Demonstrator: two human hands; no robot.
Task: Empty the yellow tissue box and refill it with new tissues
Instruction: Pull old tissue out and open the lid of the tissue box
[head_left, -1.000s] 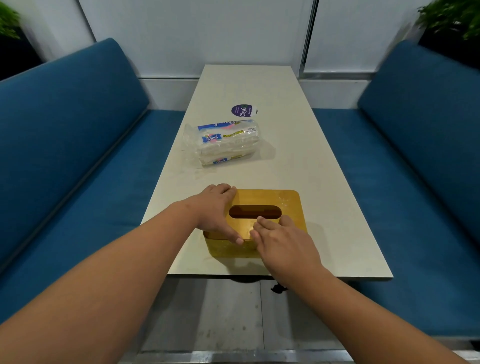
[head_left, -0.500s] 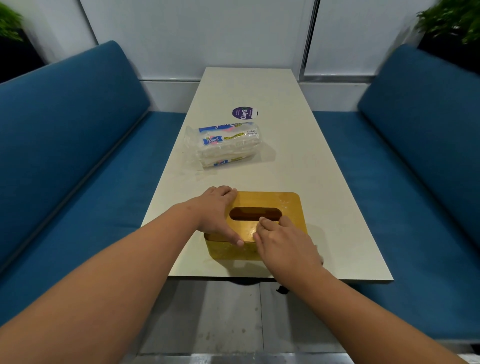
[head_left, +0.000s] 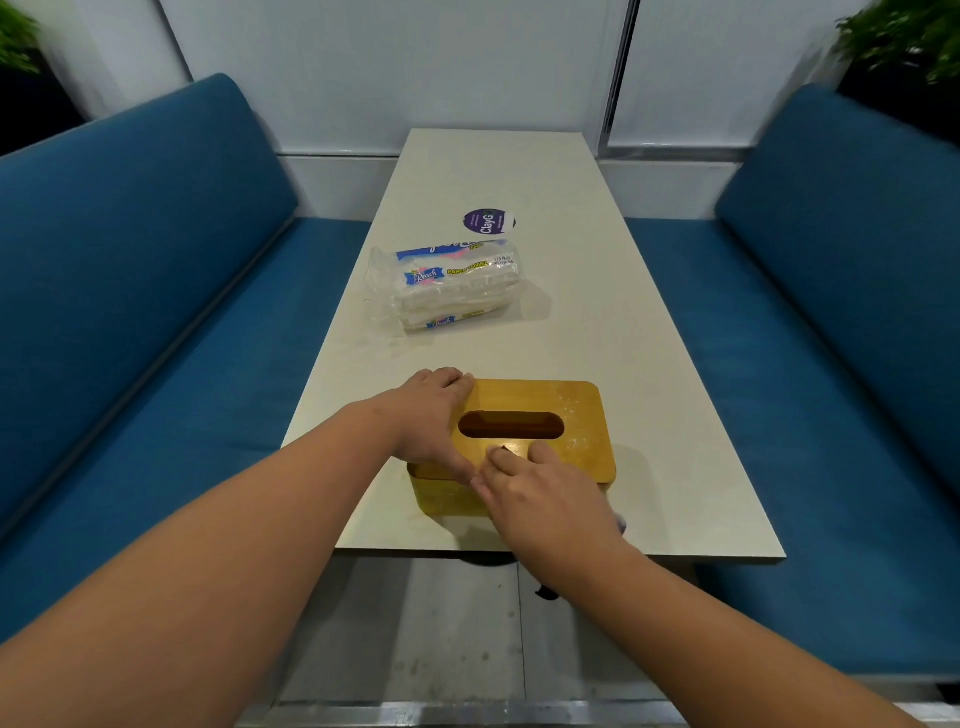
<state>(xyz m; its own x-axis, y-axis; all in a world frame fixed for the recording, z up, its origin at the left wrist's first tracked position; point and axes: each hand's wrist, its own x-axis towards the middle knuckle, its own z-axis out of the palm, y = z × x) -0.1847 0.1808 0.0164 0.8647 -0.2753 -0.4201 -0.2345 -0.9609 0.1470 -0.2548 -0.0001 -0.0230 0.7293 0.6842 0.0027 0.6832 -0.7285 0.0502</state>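
Inspection found the yellow rectangular tissue box near the pale desk's front edge. Left hand gripped its left end; right hand rested uncurled fingers on the lid. Prying unevenly could skid the box off the edge.
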